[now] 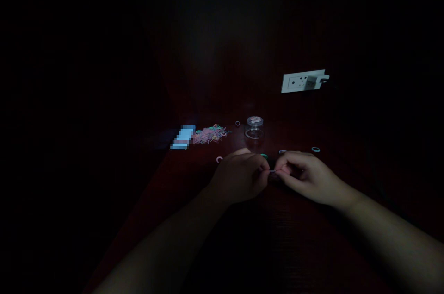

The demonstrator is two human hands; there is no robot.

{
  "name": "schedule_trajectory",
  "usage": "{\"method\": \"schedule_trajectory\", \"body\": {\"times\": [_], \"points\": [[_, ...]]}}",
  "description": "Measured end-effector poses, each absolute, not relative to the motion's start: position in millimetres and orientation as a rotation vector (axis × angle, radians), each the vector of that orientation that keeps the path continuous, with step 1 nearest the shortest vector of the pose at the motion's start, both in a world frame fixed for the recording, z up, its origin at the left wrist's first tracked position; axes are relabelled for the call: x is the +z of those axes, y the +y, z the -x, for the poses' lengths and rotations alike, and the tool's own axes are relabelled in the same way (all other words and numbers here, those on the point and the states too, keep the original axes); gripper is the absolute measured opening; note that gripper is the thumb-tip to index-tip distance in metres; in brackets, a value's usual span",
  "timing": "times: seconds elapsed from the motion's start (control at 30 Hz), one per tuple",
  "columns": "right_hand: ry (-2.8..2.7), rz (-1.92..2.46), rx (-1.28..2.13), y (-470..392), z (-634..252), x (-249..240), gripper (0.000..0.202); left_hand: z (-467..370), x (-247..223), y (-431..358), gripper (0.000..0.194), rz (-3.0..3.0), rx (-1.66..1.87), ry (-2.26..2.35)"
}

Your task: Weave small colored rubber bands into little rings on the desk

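Observation:
My left hand (239,176) and my right hand (312,176) meet over the dark red table. Their fingertips are pinched on the two ends of a small purple hair tie (272,171), drawn short between them; most of it is hidden by the fingers. Beside my left hand lies a pink hair tie (217,159). Just beyond the fingers are a green hair tie (264,155) and a partly hidden purple one. A blue hair tie (315,147) rests past my right hand.
A tangled pile of colourful thin bands (211,134) lies farther back, next to a lit, blurred phone (183,137). A clear jar (254,134) with a lid stands behind the hands. A wall socket (294,83) holds a white plug. The surroundings are very dark.

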State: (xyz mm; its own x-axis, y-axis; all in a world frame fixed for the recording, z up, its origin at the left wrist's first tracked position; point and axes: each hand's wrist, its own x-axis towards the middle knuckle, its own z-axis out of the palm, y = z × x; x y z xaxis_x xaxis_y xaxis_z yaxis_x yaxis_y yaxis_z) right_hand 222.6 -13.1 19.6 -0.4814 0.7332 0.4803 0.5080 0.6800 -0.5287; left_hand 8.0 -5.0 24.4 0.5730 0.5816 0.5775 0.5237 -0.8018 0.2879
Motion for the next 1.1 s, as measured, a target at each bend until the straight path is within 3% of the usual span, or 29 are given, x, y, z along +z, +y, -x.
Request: {"method": "schedule_trajectory", "body": {"times": [1.1], "points": [[-2.235, 0.948, 0.568, -11.6, -222.8, 16.5, 0.005, -8.6, 21.9, -4.4, 0.01, -2.709, 1.001, 0.969]]}}
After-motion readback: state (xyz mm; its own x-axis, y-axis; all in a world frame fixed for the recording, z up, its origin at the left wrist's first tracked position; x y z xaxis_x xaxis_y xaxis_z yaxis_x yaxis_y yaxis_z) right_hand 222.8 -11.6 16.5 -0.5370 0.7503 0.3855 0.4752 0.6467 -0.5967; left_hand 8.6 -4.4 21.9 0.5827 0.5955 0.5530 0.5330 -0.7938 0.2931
